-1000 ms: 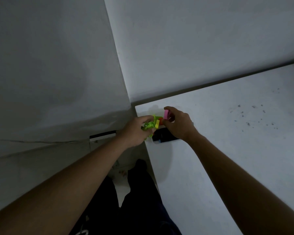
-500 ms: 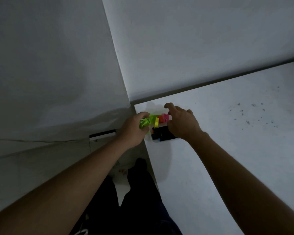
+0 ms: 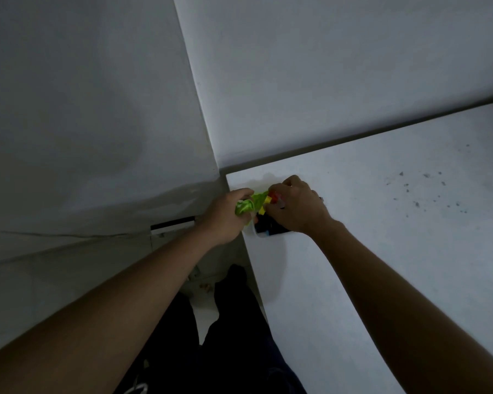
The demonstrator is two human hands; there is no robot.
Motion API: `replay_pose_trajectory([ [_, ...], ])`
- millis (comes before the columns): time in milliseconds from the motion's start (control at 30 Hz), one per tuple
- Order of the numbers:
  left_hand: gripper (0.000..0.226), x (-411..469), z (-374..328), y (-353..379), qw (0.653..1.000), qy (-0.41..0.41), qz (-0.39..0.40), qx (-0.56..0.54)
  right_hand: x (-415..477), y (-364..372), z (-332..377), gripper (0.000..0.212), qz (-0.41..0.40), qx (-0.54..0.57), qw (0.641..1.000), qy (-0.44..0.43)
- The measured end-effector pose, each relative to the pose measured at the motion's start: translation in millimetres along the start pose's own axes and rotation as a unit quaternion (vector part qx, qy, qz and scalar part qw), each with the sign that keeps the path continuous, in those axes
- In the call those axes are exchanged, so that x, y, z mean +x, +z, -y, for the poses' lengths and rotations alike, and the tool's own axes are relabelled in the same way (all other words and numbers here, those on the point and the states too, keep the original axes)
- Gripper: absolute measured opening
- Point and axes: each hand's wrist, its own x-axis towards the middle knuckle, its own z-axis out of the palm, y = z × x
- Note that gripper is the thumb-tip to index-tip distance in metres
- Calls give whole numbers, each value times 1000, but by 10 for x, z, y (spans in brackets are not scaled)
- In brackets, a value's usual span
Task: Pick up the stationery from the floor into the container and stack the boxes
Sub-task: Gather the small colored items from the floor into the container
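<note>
My left hand (image 3: 225, 216) is closed around a bunch of small bright stationery pieces (image 3: 249, 206), mostly green, with a yellow and a red piece (image 3: 272, 195) at the right end. My right hand (image 3: 296, 207) pinches at that red and yellow end, fingers curled over it. Both hands hover over a small container (image 3: 264, 230) with a white rim and dark contents, standing at the near left corner of the white table (image 3: 382, 251). Most of the container is hidden under my right hand.
Two white walls meet in a corner behind the table. Left of the table's edge the floor shows, with my dark trousers (image 3: 225, 336) and a white socket strip (image 3: 172, 224) low on the wall. Dark specks (image 3: 427, 191) lie on the table to the right.
My right hand has dropped from holding a pink piece up to closing over the red and yellow end of the bunch. The pink piece is no longer visible. My left hand stays put.
</note>
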Motion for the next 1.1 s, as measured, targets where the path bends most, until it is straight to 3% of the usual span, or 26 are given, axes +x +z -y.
replay_pose_trajectory([
  [300, 49, -29, 70, 25, 998, 35, -26, 36, -47, 90, 74, 56, 13, -11, 1000, 0],
  [433, 52, -11, 68, 14, 997, 46, 2, 60, -47, 60, 49, 36, -12, 14, 1000, 8],
  [567, 52, 20, 38, -9, 996, 48, 22, 70, -36, 56, 12, 30, -26, 17, 999, 7],
  [833, 55, 6, 62, -18, 998, 21, 42, 47, -39, 142, 45, 54, -9, -25, 1000, 17],
  [1100, 55, 12, 64, -5, 998, 21, 26, 44, -40, 152, 102, 37, -92, 55, 992, 59],
])
